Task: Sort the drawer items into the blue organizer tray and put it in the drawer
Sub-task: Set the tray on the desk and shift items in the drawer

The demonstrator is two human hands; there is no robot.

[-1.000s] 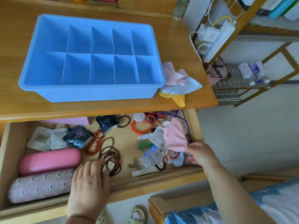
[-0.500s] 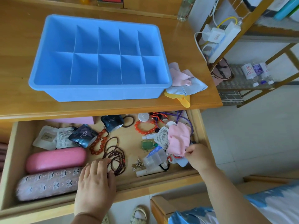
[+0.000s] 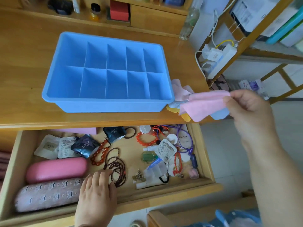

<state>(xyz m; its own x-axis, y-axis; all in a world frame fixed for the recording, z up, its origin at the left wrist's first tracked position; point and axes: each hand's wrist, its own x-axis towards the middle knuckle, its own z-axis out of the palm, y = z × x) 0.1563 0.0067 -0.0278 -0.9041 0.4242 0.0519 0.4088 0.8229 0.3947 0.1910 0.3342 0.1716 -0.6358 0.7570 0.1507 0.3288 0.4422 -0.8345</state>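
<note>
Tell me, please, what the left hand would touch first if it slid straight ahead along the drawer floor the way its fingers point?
The left hand points up-right into the drawer; its fingertips already touch the dark brown beaded necklace. Pushing on, it would likely meet the small green pouch next, though depth is hard to judge.

All ten compartments of the blue organizer tray [image 3: 106,72] are left open from above. Its right side is crowded by a pile of cloths [image 3: 182,92], over which a pink cloth [image 3: 205,104] is held. In the drawer [image 3: 11,169], the left half is blocked by two glasses cases [image 3: 55,169]; bare wood is seen around the dark bead strands [image 3: 116,166], while the right end is packed with clutter.
</note>
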